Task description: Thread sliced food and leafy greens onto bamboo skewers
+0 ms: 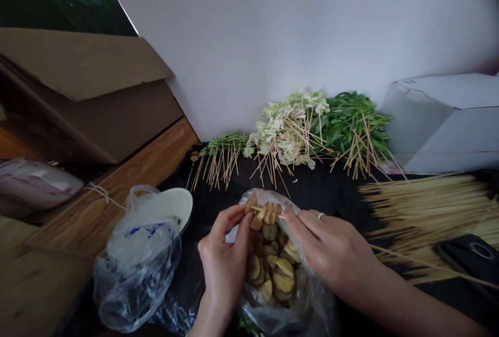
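Note:
Just above an open clear plastic bag point(312, 295) of sliced, yellowish-brown pieces point(283, 274), both hands are raised. My left hand point(228, 251) pinches one round slice point(250, 204) between thumb and fingers, at the tip of a wooden skewer. My right hand point(327, 238), with a ring on one finger, is closed on that skewer point(281, 216), just right of several slices point(268, 213) threaded on it. The skewer's long end passes under the right hand and out to the right.
Skewered green stalks point(224, 144), pale leaves point(288, 124) and green leaves point(351, 118) lie along the wall. Loose skewers point(424, 212) and a black phone point(468, 259) are right. A white bowl point(181, 204), plastic bag point(136, 269) and cardboard box point(105, 118) are left; a white box point(448, 129) stands back right.

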A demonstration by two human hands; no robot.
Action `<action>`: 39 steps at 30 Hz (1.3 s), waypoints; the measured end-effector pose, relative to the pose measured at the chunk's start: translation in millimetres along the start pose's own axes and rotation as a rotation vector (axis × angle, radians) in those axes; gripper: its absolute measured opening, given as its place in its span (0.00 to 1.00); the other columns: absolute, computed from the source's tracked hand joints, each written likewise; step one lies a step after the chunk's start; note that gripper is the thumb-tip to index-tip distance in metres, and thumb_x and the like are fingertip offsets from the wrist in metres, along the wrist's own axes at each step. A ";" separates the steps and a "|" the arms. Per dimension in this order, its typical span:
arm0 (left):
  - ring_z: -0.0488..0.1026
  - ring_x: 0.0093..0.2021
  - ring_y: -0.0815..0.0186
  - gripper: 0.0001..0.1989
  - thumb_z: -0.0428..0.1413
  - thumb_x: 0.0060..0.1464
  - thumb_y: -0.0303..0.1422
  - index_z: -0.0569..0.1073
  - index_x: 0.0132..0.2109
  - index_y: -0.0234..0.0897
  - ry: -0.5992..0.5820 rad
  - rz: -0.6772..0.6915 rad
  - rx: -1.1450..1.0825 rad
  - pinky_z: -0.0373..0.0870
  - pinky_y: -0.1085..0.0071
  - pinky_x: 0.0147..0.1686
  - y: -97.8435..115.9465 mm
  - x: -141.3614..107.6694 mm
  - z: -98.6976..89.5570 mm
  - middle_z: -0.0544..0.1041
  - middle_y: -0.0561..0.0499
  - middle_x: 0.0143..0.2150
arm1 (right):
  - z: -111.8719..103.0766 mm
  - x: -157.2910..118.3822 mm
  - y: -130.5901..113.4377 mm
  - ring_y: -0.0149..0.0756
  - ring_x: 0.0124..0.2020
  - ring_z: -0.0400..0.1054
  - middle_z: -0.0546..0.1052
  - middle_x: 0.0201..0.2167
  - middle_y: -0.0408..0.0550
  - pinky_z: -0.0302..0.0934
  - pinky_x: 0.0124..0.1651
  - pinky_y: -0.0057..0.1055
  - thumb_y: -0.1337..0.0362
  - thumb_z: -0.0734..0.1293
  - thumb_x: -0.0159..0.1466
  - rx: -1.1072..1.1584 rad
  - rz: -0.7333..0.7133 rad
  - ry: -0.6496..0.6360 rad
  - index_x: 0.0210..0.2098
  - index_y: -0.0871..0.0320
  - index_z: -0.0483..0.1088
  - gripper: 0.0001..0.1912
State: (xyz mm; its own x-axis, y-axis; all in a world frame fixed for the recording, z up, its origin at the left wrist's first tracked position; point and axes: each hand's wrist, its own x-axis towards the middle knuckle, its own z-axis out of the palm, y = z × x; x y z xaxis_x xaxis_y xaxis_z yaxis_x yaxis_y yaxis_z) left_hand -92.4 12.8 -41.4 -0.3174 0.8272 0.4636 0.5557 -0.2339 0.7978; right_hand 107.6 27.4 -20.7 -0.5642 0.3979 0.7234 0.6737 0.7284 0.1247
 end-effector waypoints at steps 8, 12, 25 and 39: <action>0.83 0.37 0.65 0.06 0.62 0.59 0.31 0.79 0.44 0.43 0.000 0.085 0.058 0.80 0.73 0.39 3.9 -2.2 -0.8 0.85 0.55 0.38 | 8.5 -7.5 -0.3 0.35 0.24 0.65 0.73 0.28 0.48 0.54 0.26 0.34 0.76 0.55 0.69 0.031 0.055 -0.073 0.45 0.67 0.73 0.16; 0.83 0.36 0.65 0.06 0.62 0.58 0.30 0.79 0.44 0.43 -0.009 0.114 0.060 0.79 0.73 0.38 6.0 -2.8 -0.3 0.84 0.56 0.37 | 10.5 -8.1 -0.6 0.35 0.25 0.66 0.73 0.27 0.47 0.55 0.27 0.34 0.75 0.57 0.69 0.062 0.057 -0.064 0.44 0.67 0.73 0.14; 0.77 0.38 0.62 0.05 0.61 0.58 0.28 0.81 0.38 0.43 -0.347 0.233 0.174 0.75 0.65 0.39 9.7 2.0 -11.9 0.78 0.51 0.36 | -4.1 -6.7 18.5 0.34 0.28 0.66 0.73 0.30 0.47 0.58 0.31 0.33 0.75 0.60 0.71 0.059 0.123 0.025 0.52 0.69 0.70 0.13; 0.72 0.52 0.46 0.16 0.68 0.49 0.29 0.80 0.46 0.45 -0.687 0.468 0.459 0.66 0.44 0.53 25.8 -6.0 14.9 0.79 0.47 0.46 | -5.7 -3.5 18.0 0.33 0.26 0.66 0.73 0.28 0.47 0.57 0.29 0.32 0.74 0.59 0.72 0.065 0.118 0.039 0.48 0.69 0.72 0.12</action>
State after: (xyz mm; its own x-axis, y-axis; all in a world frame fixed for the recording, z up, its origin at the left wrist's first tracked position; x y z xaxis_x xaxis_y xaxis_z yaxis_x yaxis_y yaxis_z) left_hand -64.7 9.4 -29.4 0.4544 0.8540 0.2536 0.8061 -0.5153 0.2910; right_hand 124.4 36.0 -17.2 -0.4632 0.4617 0.7565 0.7008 0.7133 -0.0063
